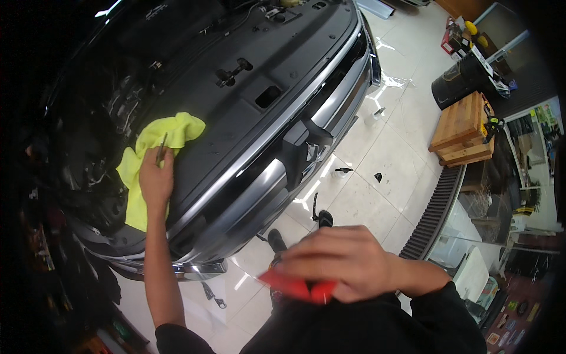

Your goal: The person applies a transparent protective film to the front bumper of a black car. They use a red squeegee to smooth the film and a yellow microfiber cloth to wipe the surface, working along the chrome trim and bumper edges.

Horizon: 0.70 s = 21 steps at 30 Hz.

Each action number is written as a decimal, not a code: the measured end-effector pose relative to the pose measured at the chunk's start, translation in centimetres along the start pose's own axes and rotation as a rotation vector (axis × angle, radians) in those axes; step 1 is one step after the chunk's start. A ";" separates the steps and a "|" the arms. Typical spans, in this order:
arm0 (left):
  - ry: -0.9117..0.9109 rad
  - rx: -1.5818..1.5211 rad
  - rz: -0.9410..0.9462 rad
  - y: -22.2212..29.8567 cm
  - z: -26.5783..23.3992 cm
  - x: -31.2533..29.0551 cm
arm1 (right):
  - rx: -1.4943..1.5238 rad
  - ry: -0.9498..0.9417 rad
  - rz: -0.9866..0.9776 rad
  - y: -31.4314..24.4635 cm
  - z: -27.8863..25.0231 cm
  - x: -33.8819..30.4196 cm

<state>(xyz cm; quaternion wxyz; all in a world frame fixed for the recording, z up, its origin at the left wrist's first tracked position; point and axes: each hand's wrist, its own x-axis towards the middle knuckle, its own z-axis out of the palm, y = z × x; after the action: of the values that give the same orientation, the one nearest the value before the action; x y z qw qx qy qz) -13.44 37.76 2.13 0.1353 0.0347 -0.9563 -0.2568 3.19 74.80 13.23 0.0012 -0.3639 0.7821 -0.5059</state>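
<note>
My left hand [157,184] is closed round a slim grey metal tool [161,145], held upright like a pen. It lies over a yellow-green cloth [181,127], which is spread crumpled on the black cover [230,112] at the front of a car's engine bay. Close to my body, my right hand [342,259] grips a red flat piece [289,285] that tapers to a point on its left. Motion blurs this hand, and the exact kind of the red piece does not show. The car's grey and chrome grille [265,183] runs diagonally between the two hands.
On the tiled floor lie a small bottle [343,171], a black scrap [378,177] and a tool [216,295] below the bumper. At the right stand a wooden crate [460,127], a black bin [457,82] and a glass-topped counter [454,236]. My shoes are under the right hand.
</note>
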 end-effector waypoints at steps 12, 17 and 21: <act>0.075 -0.119 0.116 0.0 -0.4 -0.5 | 0.646 0.463 0.832 -0.9 9.1 -5.6; 0.217 -0.198 0.217 0.4 0.1 -0.5 | 0.703 0.573 0.772 0.2 9.2 -8.5; 0.308 -0.056 0.317 1.1 -1.7 -2.3 | 0.675 0.612 0.708 2.1 7.4 -10.8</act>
<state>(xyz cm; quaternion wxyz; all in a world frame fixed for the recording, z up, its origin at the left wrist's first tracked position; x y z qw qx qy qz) -10.77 38.21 3.50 0.3195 -0.0807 -0.9104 -0.2503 12.68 75.55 3.97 0.0603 0.1035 0.6164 -0.7783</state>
